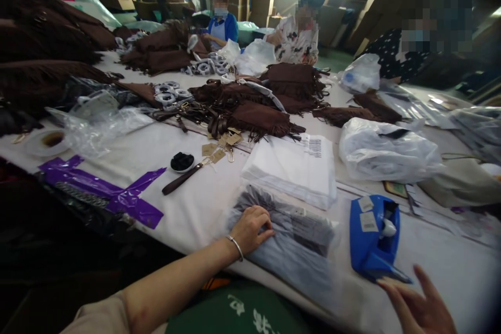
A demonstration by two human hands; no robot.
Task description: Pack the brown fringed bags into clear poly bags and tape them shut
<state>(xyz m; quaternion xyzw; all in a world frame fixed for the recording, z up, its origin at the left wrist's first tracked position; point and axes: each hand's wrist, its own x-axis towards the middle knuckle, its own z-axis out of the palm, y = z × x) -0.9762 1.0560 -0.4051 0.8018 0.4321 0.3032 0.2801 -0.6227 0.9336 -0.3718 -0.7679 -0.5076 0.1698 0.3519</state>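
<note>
My left hand, with a bracelet at the wrist, rests on a clear plastic bag at the table's front edge. Its fingers are curled, and whether they pinch the plastic is hidden. Something dark and flat shows inside the bag. At the lower right my right hand has its fingers spread, with the fingertips at the front end of a blue tape dispenser. Any piece of tape at those fingertips is too small to make out. Just behind the bag lies a stack of white printed plastic bags.
Brown fringed bags are heaped across the table's middle. A strap, a small dish of black pieces and purple tape lie left. A bulging plastic bag sits right. Several people are at the far side.
</note>
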